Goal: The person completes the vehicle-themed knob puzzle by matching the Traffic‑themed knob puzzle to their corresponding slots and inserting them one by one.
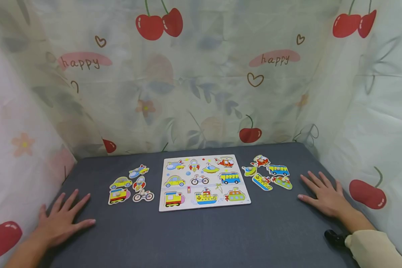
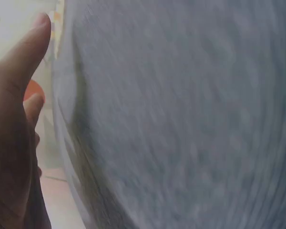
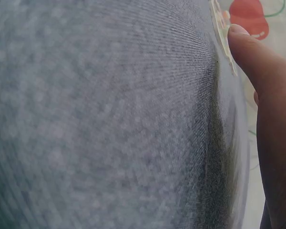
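Fingers spread, my left hand [image 1: 61, 220] rests palm down on the dark grey table at the left and holds nothing. Nearest to it lie puzzle pieces: a train piece [image 1: 118, 196], a yellow car piece [image 1: 120, 182], a bicycle piece [image 1: 143, 195], a rocket piece [image 1: 139, 184] and an airplane piece [image 1: 139, 171]. My right hand [image 1: 326, 196] lies likewise at the right, near a submarine piece [image 1: 282, 182], a bus piece [image 1: 278, 170], a ship piece [image 1: 262, 182], a spinning-top-shaped piece [image 1: 249, 171] and a helicopter piece [image 1: 261, 160]. Between both groups lies a white puzzle board [image 1: 184, 188] with matching vehicle pictures.
Printed fabric curtains [image 1: 201, 74] with cherries and "happy" lettering enclose the table [image 1: 201, 238] at the back and both sides. A black object [image 1: 335, 238] sits by the right wrist, at the end of a cream sleeve [image 1: 372, 243].
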`<act>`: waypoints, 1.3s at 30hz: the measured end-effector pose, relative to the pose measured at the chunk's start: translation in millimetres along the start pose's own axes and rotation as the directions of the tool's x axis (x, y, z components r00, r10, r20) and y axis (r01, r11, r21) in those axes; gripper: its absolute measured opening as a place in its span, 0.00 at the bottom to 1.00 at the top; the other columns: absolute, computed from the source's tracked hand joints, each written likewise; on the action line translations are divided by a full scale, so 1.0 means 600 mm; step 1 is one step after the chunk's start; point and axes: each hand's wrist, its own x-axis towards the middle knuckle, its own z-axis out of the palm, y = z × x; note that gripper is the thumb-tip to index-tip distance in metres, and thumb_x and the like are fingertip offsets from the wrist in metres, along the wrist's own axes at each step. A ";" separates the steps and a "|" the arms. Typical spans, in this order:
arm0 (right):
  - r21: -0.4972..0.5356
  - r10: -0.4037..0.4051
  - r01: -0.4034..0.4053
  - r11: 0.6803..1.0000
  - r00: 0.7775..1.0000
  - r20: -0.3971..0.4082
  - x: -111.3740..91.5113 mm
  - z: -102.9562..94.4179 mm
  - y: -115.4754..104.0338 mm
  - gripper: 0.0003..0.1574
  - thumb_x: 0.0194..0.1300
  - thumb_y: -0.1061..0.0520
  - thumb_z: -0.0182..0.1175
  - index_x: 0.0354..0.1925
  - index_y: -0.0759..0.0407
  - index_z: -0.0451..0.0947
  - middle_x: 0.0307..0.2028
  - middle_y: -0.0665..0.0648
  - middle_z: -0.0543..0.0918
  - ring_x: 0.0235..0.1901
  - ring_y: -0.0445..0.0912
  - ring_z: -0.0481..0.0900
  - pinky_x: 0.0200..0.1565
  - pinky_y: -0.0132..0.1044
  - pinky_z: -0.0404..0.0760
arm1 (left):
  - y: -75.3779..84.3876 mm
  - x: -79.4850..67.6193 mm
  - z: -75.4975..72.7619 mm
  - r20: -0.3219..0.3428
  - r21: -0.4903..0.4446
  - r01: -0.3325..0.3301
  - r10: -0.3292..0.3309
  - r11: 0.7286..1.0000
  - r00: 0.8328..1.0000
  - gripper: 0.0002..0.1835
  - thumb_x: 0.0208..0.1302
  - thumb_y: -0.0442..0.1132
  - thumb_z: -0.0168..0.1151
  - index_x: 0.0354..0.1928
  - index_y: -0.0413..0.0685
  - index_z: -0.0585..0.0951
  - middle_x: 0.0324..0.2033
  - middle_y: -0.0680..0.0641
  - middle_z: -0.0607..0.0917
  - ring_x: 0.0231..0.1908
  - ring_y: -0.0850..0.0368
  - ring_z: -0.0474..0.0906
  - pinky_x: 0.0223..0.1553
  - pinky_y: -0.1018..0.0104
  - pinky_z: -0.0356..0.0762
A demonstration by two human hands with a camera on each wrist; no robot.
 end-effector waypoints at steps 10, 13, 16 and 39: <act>0.039 -0.039 0.040 0.998 0.999 -0.023 0.007 -0.007 -0.012 0.53 0.64 0.28 0.53 0.75 0.54 0.52 0.73 0.68 0.50 0.70 0.68 0.42 0.58 0.75 0.38 | 0.039 0.008 0.001 -0.007 -0.054 -0.001 0.001 0.999 1.000 0.55 0.53 0.78 0.53 0.75 0.50 0.55 0.70 0.27 0.51 0.64 0.19 0.41 0.52 0.19 0.30; 0.073 -0.056 0.059 0.996 0.998 -0.039 0.011 -0.011 -0.017 0.52 0.65 0.31 0.55 0.75 0.53 0.52 0.73 0.68 0.50 0.70 0.68 0.42 0.58 0.75 0.41 | 0.054 0.009 -0.002 -0.007 -0.082 -0.018 0.017 0.996 1.000 0.55 0.52 0.77 0.54 0.75 0.52 0.55 0.69 0.28 0.53 0.64 0.19 0.43 0.53 0.20 0.34; 0.092 -0.066 0.070 0.993 0.997 -0.049 0.015 -0.014 -0.026 0.51 0.65 0.33 0.56 0.76 0.53 0.51 0.73 0.68 0.49 0.70 0.68 0.42 0.58 0.75 0.43 | 0.068 0.009 -0.004 -0.032 -0.097 -0.051 0.048 0.994 0.998 0.54 0.53 0.76 0.56 0.75 0.53 0.56 0.69 0.29 0.55 0.65 0.21 0.45 0.53 0.21 0.39; 0.128 -0.068 0.096 0.987 0.976 -0.206 0.033 -0.007 -0.114 0.46 0.64 0.37 0.61 0.68 0.64 0.64 0.68 0.70 0.62 0.66 0.68 0.55 0.59 0.72 0.46 | 0.147 0.003 -0.007 -0.158 -0.204 -0.128 0.096 0.971 0.983 0.45 0.57 0.67 0.62 0.69 0.46 0.66 0.66 0.32 0.64 0.63 0.27 0.56 0.49 0.23 0.56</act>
